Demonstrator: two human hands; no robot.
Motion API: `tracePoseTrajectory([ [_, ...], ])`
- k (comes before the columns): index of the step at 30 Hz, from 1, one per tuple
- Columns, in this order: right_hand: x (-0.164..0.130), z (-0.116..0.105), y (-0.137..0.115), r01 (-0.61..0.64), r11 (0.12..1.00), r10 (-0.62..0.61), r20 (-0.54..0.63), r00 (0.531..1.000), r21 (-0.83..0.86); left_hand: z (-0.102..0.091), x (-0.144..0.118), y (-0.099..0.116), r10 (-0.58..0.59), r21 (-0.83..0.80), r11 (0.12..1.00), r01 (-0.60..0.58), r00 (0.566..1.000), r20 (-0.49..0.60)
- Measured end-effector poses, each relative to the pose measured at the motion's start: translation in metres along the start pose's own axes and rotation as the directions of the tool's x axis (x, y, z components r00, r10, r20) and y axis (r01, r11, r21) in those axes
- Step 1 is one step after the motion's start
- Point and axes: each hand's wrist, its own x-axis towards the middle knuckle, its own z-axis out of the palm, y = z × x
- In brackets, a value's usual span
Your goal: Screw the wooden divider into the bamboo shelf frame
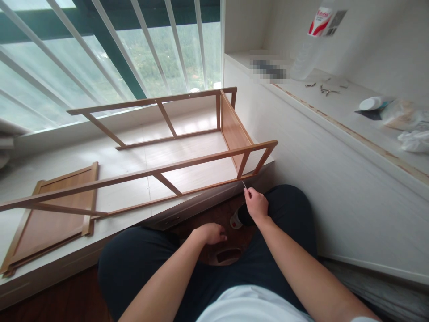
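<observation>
A partly built wooden frame (174, 167) lies on its side on a white window platform (127, 152), two ladder-like rails joined at the right by a wooden end panel (234, 132). My right hand (256, 205) pinches a thin metal tool (244, 184) whose tip touches the lower right corner of the frame. My left hand (211, 233) hangs lower, between my knees, fingers curled, holding nothing that I can see. A small dark bottle with a red and white end (238, 218) lies just under my right hand.
A loose wooden panel (50, 219) lies flat on the platform at the left. White window bars (110, 49) stand behind. A white ledge (335, 107) on the right carries a plastic bottle (313, 42), small metal parts (323, 88), a jar lid and crumpled bags (407, 125).
</observation>
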Motion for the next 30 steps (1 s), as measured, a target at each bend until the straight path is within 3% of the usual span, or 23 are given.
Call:
tracePoseTrajectory([
  [4,0.003,-0.007,0.001,0.018,0.997,-0.021,-0.037,0.999,-0.071,0.000,0.000,0.000,0.007,-0.002,1.000,-0.007,1.000,0.006],
  [9,0.004,-0.008,0.002,0.061,0.998,-0.062,-0.048,0.997,-0.014,0.001,0.001,-0.001,-0.004,-0.010,1.000,0.004,1.000,-0.001],
  [12,0.005,-0.004,0.003,0.058,0.983,-0.054,-0.029,0.998,0.174,0.001,0.002,-0.001,0.002,-0.006,1.000,-0.002,1.000,0.001],
  [14,0.005,0.002,0.002,0.022,0.917,-0.025,0.002,1.000,0.397,0.000,0.002,0.000,0.002,-0.004,1.000,-0.002,1.000,0.010],
  [16,0.004,0.009,0.000,-0.088,0.765,0.042,0.087,0.995,0.639,0.000,0.002,0.000,-0.002,-0.002,1.000,0.002,1.000,0.016],
  [19,0.002,0.016,-0.003,-0.352,0.358,0.133,0.326,0.936,0.865,0.000,0.003,0.000,-0.001,-0.005,1.000,0.001,1.000,0.017],
  [22,0.002,0.015,-0.005,-0.538,-0.052,0.040,0.540,0.841,0.841,0.000,0.003,0.000,0.006,-0.006,1.000,-0.006,1.000,0.015],
  [24,0.005,0.010,-0.004,-0.620,-0.244,-0.080,0.622,0.779,0.746,0.000,0.004,0.000,0.009,-0.003,1.000,-0.009,1.000,0.014],
  [27,0.009,0.004,-0.001,-0.698,-0.421,-0.243,0.670,0.702,0.579,0.000,0.004,0.000,0.004,0.003,1.000,-0.004,1.000,0.016],
  [30,0.010,0.001,0.002,-0.731,-0.488,-0.332,0.673,0.661,0.477,-0.001,0.004,0.001,0.002,0.003,1.000,-0.002,1.000,0.019],
])
